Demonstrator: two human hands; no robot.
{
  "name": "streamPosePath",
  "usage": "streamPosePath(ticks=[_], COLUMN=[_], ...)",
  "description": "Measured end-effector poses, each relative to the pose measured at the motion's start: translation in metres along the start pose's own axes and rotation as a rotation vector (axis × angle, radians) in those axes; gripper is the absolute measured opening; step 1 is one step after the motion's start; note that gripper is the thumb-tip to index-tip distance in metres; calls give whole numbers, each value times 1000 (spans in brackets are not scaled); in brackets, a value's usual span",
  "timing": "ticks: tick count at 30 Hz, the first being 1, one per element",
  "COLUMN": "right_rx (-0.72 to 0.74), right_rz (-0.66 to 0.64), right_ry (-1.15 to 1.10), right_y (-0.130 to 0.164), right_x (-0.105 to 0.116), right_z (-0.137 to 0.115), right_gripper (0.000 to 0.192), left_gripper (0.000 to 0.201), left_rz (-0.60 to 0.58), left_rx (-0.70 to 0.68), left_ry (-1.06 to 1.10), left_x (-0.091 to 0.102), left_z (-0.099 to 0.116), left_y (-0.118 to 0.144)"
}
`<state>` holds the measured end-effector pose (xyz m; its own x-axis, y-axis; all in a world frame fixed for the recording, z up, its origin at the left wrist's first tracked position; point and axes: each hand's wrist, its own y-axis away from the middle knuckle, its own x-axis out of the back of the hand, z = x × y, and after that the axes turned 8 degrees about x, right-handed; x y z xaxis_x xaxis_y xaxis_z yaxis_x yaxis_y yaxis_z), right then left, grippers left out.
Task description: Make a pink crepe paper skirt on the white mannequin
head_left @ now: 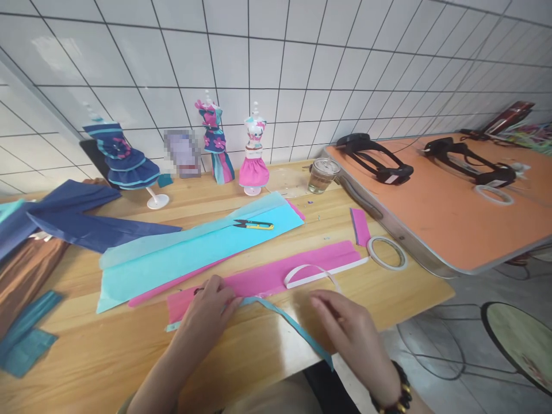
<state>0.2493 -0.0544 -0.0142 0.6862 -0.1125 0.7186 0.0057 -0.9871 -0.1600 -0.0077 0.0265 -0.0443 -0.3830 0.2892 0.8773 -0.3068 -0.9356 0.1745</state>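
A long pink fabric strip (259, 279) lies across the table. Along its near edge runs a narrow teal strip (290, 319), its loose end hanging at the table edge. My left hand (211, 305) rests on the pink strip's left part, thumb and forefinger closed on the teal strip at the edge. A white paper tape strip (328, 271) lies along the right part of the pink strip, its free end curling up and back. My right hand (351, 322) has its fingers pinched at that curled end.
Thread snips (253, 225) lie on light blue fabric (202, 253). A tape roll (387, 253) and a pink scrap (360, 227) lie right. Dressed mini mannequins (253, 167) and a lidded cup (322, 175) stand behind. Blue fabric (86, 215) lies left; headsets (375, 158) occupy the orange table (457, 230).
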Motion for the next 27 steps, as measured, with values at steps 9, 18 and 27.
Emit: streamPosePath(ticks=[9,18,27], right_rx=[205,-6,-203], right_rz=[-191,-167,-206], right_ry=[296,-294,-584], right_y=[-8,-18,-34], right_x=[-47,-34,-37], right_z=[-17,-13,-10], right_gripper=[17,8,26], left_gripper=[29,12,11], left_rz=[30,5,19], left_rx=[-5,18,14], left_ry=[33,37,17], left_x=[2,3,1], left_z=[0,1,1], left_y=[1,2,4])
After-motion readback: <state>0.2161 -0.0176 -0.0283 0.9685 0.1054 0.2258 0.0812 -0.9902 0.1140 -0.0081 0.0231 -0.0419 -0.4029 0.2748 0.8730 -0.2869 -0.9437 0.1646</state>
